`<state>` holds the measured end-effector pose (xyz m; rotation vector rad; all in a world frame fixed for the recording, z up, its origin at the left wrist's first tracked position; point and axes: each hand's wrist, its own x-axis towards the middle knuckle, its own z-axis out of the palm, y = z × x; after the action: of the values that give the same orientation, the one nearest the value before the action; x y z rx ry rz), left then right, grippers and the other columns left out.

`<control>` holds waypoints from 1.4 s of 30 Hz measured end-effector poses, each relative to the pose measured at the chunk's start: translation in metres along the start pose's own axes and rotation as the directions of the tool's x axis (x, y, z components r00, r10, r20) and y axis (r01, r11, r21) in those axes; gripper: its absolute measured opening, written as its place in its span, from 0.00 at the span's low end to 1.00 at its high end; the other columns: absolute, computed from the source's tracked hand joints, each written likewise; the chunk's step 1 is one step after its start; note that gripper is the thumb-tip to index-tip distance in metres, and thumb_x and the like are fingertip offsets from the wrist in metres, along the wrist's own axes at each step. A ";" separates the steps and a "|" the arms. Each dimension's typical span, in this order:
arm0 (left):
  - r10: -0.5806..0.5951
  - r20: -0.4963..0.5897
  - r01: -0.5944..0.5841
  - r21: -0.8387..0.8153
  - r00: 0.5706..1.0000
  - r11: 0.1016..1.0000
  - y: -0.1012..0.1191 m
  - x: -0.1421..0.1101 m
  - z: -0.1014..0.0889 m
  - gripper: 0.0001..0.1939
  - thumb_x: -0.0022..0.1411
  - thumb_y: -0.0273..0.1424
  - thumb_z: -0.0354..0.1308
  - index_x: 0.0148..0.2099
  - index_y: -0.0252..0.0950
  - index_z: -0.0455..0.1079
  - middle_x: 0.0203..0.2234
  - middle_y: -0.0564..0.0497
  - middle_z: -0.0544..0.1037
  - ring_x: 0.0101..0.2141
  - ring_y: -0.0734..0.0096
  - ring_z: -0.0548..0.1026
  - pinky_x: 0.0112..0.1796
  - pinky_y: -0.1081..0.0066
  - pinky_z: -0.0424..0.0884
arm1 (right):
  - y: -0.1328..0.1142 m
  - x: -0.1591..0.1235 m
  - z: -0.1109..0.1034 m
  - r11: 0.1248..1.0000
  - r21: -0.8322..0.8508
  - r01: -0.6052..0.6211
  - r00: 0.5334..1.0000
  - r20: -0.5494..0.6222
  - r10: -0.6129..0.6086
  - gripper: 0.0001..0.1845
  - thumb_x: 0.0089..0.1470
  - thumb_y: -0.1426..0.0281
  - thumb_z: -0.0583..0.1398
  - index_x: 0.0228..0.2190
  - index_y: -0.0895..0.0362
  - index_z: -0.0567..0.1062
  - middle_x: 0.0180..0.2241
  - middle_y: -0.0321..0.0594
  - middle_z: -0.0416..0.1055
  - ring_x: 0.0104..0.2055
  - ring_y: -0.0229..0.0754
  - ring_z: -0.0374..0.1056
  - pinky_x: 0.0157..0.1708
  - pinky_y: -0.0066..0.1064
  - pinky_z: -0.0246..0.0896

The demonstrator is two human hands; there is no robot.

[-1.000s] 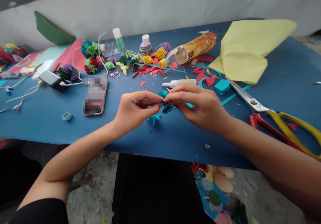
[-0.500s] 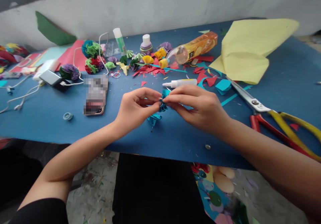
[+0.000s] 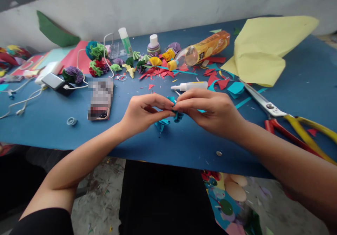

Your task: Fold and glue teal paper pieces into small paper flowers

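Between the fingertips of my left hand [image 3: 146, 112] and my right hand [image 3: 207, 106] is a small pleated piece of blue paper [image 3: 178, 117], pinched from both sides. My fingers cover much of it. Below my left fingers another folded blue paper piece [image 3: 162, 124] lies on the table. Just beyond my hands rests a white glue bottle [image 3: 193, 85] with a narrow nozzle, lying on its side.
Large scissors [image 3: 276, 110] with red and yellow handles lie at the right, by crumpled yellow paper [image 3: 259, 52]. A drink bottle [image 3: 207, 49] lies behind among red scraps. Left stand a phone [image 3: 101, 98], a grey cap [image 3: 71, 121] and folded paper flowers [image 3: 98, 68].
The pleated blue paper has turned and shifted slightly right between my fingers. My left fingertips have moved right with it, and both hands still pinch it.
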<state>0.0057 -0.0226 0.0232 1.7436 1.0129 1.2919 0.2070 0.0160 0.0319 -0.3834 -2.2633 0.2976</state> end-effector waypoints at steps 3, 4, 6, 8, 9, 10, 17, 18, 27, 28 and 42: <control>0.031 0.006 -0.031 0.092 1.000 0.995 0.000 -0.001 0.000 0.10 0.52 0.28 0.67 0.39 0.36 0.77 0.30 0.51 0.83 0.32 0.71 0.82 0.26 0.83 0.76 | 0.001 0.001 0.001 1.000 -0.011 -0.009 1.000 -0.023 0.009 0.08 0.57 0.78 0.58 0.34 0.56 0.77 0.34 0.39 0.77 0.37 0.36 0.74 0.37 0.27 0.71; 0.040 0.002 -0.040 0.119 0.999 0.992 0.000 -0.001 0.000 0.10 0.54 0.28 0.67 0.41 0.37 0.77 0.32 0.50 0.83 0.33 0.71 0.82 0.27 0.82 0.76 | 0.001 0.001 0.001 1.000 -0.014 -0.015 0.999 -0.031 0.014 0.08 0.57 0.77 0.59 0.34 0.55 0.77 0.34 0.39 0.77 0.38 0.36 0.74 0.38 0.28 0.71; 0.067 -0.014 -0.063 0.162 0.998 0.985 0.001 0.000 0.000 0.10 0.55 0.29 0.66 0.42 0.36 0.77 0.32 0.50 0.83 0.34 0.70 0.82 0.27 0.82 0.76 | 0.000 0.001 0.001 0.999 -0.018 -0.028 0.999 -0.042 0.027 0.07 0.57 0.77 0.59 0.34 0.55 0.77 0.34 0.38 0.77 0.38 0.37 0.74 0.39 0.29 0.72; 0.104 -0.019 -0.098 0.189 0.994 0.977 0.001 0.000 -0.001 0.09 0.56 0.29 0.65 0.41 0.36 0.77 0.31 0.50 0.83 0.33 0.71 0.82 0.27 0.82 0.76 | -0.001 0.001 0.000 0.999 -0.018 -0.036 0.998 -0.047 0.035 0.07 0.57 0.76 0.59 0.34 0.54 0.76 0.34 0.38 0.77 0.38 0.36 0.74 0.39 0.28 0.71; 0.124 -0.016 -0.119 0.197 0.992 0.973 0.001 0.001 -0.001 0.08 0.56 0.29 0.64 0.40 0.36 0.77 0.30 0.50 0.83 0.32 0.73 0.82 0.27 0.82 0.76 | -0.002 0.002 0.000 0.999 -0.018 -0.040 0.998 -0.052 0.039 0.07 0.57 0.77 0.59 0.34 0.54 0.76 0.34 0.38 0.77 0.38 0.36 0.74 0.39 0.28 0.71; 0.147 -0.007 -0.142 0.201 0.989 0.969 0.001 0.001 -0.002 0.07 0.57 0.29 0.64 0.39 0.36 0.77 0.30 0.51 0.83 0.31 0.74 0.81 0.27 0.83 0.75 | -0.003 0.002 0.000 0.999 -0.015 -0.045 0.997 -0.057 0.044 0.07 0.57 0.77 0.59 0.34 0.54 0.76 0.35 0.38 0.77 0.38 0.36 0.74 0.39 0.28 0.71; 0.234 0.076 -0.243 0.148 0.969 0.959 -0.003 0.001 -0.007 0.11 0.56 0.30 0.66 0.42 0.37 0.72 0.29 0.53 0.80 0.30 0.77 0.79 0.27 0.83 0.74 | -0.004 0.001 0.002 0.998 0.043 -0.048 0.997 -0.055 0.051 0.07 0.56 0.77 0.61 0.33 0.54 0.78 0.34 0.37 0.78 0.37 0.36 0.75 0.40 0.28 0.71; 0.254 0.073 -0.262 0.142 0.964 0.955 -0.003 0.000 -0.007 0.10 0.56 0.29 0.66 0.40 0.37 0.71 0.28 0.54 0.80 0.29 0.78 0.79 0.27 0.83 0.74 | -0.004 0.001 0.002 0.998 0.048 -0.047 0.997 -0.056 0.049 0.07 0.55 0.77 0.61 0.34 0.54 0.78 0.34 0.37 0.78 0.37 0.36 0.75 0.40 0.28 0.72; 0.271 0.039 -0.273 0.072 0.962 0.959 0.003 -0.001 -0.004 0.09 0.55 0.32 0.67 0.35 0.36 0.70 0.28 0.54 0.79 0.27 0.78 0.77 0.27 0.79 0.75 | -0.008 0.001 -0.002 0.995 0.080 -0.060 0.995 -0.080 0.067 0.09 0.54 0.76 0.63 0.33 0.48 0.79 0.33 0.34 0.78 0.35 0.37 0.75 0.38 0.31 0.73; 0.229 0.013 -0.229 0.040 0.973 0.973 0.004 -0.001 -0.004 0.10 0.56 0.34 0.67 0.35 0.37 0.69 0.28 0.53 0.79 0.27 0.78 0.77 0.26 0.79 0.75 | -0.009 0.001 -0.002 0.995 0.085 -0.057 0.995 -0.083 0.064 0.10 0.54 0.76 0.63 0.33 0.48 0.79 0.33 0.34 0.78 0.35 0.37 0.75 0.38 0.31 0.73; 0.143 0.001 -0.143 0.044 0.990 0.989 0.007 0.005 -0.006 0.10 0.52 0.34 0.69 0.34 0.37 0.74 0.32 0.51 0.76 0.29 0.79 0.74 0.22 0.82 0.70 | -0.008 0.000 -0.002 0.998 -0.025 0.061 0.994 -0.089 -0.063 0.12 0.58 0.77 0.58 0.33 0.47 0.78 0.35 0.33 0.78 0.35 0.36 0.74 0.37 0.31 0.71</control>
<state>0.0021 -0.0203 0.0329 1.8772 0.9387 1.3697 0.2069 0.0092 0.0361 -0.3307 -2.1879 0.2184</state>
